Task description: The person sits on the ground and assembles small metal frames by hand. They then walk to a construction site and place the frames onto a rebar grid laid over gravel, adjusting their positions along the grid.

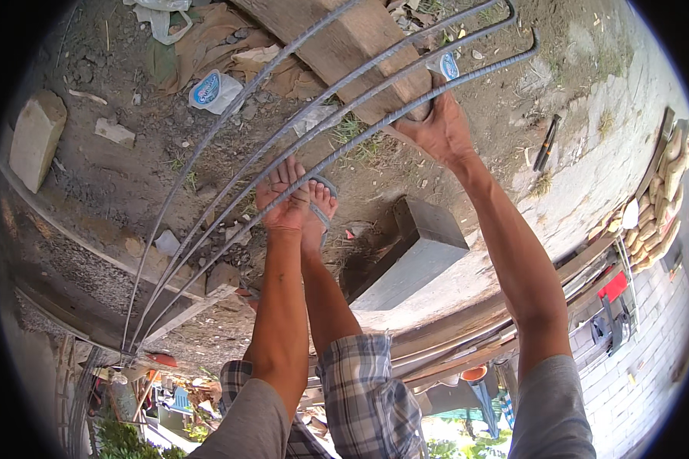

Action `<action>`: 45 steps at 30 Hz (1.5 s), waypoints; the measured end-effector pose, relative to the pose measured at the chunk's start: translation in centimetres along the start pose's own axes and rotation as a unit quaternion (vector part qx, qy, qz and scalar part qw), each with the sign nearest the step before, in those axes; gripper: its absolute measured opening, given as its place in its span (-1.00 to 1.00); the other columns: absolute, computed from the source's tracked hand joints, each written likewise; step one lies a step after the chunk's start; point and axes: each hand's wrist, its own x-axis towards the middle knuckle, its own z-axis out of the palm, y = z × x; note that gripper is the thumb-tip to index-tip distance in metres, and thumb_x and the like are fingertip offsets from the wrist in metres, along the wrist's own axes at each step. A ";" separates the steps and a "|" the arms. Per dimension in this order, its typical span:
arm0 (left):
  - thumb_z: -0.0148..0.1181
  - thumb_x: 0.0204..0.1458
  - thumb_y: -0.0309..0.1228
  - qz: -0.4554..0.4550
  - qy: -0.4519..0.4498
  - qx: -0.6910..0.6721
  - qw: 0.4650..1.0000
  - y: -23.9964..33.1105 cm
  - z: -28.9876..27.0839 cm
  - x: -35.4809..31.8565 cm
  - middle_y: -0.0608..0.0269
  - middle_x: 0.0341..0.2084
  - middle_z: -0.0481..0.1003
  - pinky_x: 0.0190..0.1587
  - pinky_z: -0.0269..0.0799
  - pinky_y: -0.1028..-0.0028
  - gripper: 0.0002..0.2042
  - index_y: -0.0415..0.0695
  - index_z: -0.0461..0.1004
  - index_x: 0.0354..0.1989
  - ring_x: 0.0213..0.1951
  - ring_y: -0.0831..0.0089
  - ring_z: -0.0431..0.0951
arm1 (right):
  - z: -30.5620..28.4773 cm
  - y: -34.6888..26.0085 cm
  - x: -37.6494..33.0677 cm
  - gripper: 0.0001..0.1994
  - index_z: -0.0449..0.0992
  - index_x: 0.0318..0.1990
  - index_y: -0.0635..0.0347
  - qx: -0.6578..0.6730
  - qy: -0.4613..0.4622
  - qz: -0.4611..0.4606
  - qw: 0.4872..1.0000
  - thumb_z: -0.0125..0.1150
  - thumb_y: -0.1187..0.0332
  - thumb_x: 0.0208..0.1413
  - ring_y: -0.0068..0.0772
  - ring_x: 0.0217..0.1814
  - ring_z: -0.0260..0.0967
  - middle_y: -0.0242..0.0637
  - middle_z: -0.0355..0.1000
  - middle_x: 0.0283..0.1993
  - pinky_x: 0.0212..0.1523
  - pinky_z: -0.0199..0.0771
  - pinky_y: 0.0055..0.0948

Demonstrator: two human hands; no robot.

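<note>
Several long ribbed steel bars (360,70), bent at their far ends, sweep from the lower left to the upper right. My left hand (285,205) is beneath the nearest bars, fingers stretched out, above a sandaled foot (323,203). Farther off to the right, my right hand (440,130) closes around the near end of a thick wooden beam (360,38). The nearest bar crosses over its fingers and hides part of the grip.
A grey rectangular block (409,264) lies right of my foot. A pale stone block (38,141) stands at the left. Two plastic cups (216,92) litter the dirt. A dark pen-like tool (546,144) lies at the right, and stacked sacks (658,199) stand beyond.
</note>
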 end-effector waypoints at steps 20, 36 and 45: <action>-0.18 0.20 0.31 -0.015 -0.420 0.099 0.902 6.0 10.2 2.7 0.21 0.55 -0.42 0.30 -0.87 -0.44 -0.26 0.35 -0.06 0.52 0.51 -0.03 -0.63 | -0.4 -2.0 -0.7 -0.12 0.24 0.28 0.42 -0.069 0.011 0.002 0.998 0.58 0.14 -0.14 -0.14 0.18 0.42 0.03 0.46 0.14 0.25 0.41 -0.21; 0.06 0.21 0.12 -0.061 -0.393 0.058 0.916 5.4 10.9 1.4 0.25 0.55 -0.34 0.32 -0.95 -0.34 -0.33 0.31 0.07 0.49 0.52 -0.01 -0.53 | 4.6 -5.0 -4.0 -0.05 0.28 0.24 0.27 -0.275 0.216 0.056 0.935 0.55 0.03 -0.37 0.06 -0.02 0.52 0.00 0.44 0.03 -0.01 0.56 -0.09; 0.20 0.18 -0.02 -0.061 -0.389 0.043 0.918 6.6 9.1 3.2 0.23 0.55 -0.35 0.36 -0.80 -0.38 -0.30 0.23 0.11 0.48 0.53 -0.01 -0.46 | 4.7 -4.6 -3.9 -0.04 0.23 0.25 0.24 -0.280 0.219 0.039 0.934 0.53 0.03 -0.37 0.08 -0.03 0.50 0.01 0.43 0.02 -0.04 0.53 -0.07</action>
